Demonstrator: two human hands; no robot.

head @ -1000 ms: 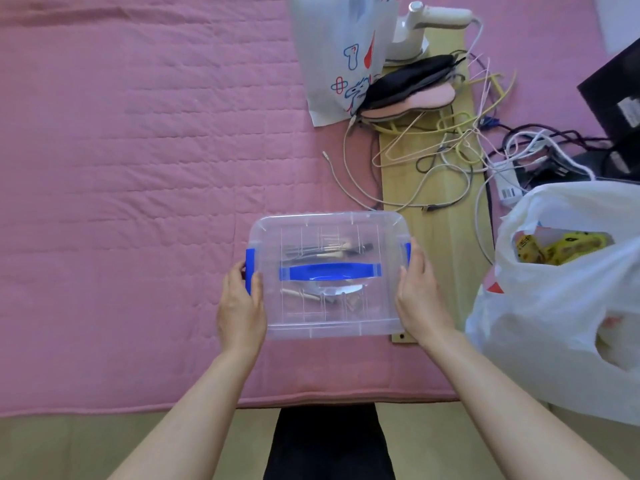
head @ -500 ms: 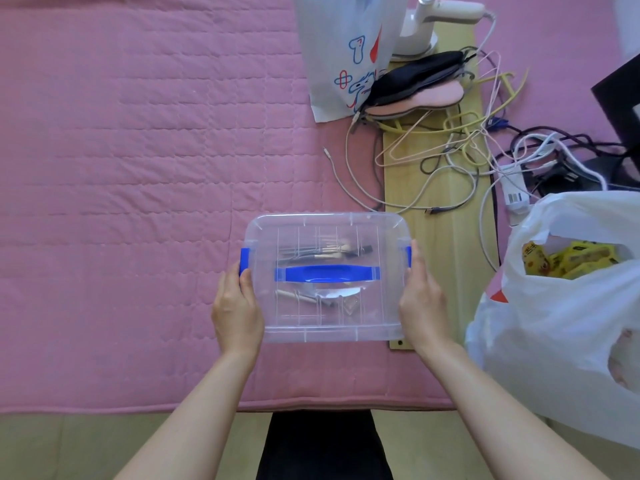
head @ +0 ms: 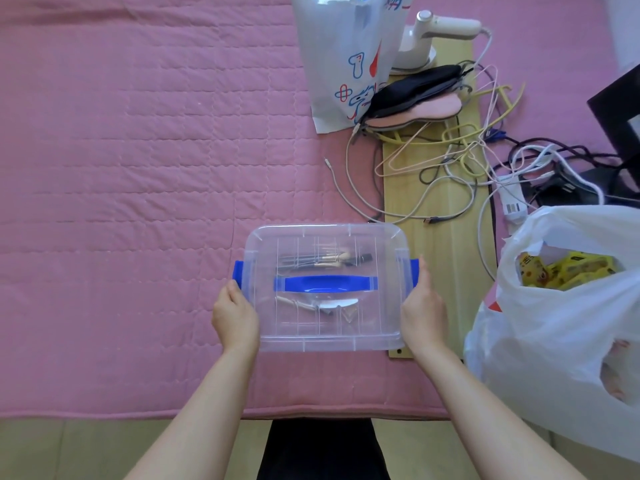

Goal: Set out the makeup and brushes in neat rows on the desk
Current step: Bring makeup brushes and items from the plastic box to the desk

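Note:
A clear plastic storage box (head: 325,327) with a blue carry handle (head: 325,284) on its lid lies on the pink quilted cover (head: 138,168). Through the lid I see several makeup brushes (head: 325,263) and a few small items. My left hand (head: 235,315) grips the box's left side just below the blue latch (head: 238,273). My right hand (head: 423,311) grips the right side, fingers at the right blue latch (head: 414,268). Both latches look flipped outward.
A pale wooden board (head: 433,244) to the right carries tangled cables (head: 450,168), wire hangers, insoles and a white steamer (head: 426,39). A printed white bag (head: 346,57) stands behind the box. A white plastic bag (head: 561,323) with yellow packets sits at right.
The box has shifted slightly to the left and toward me between my hands. My fingers have pulled both blue side latches outward.

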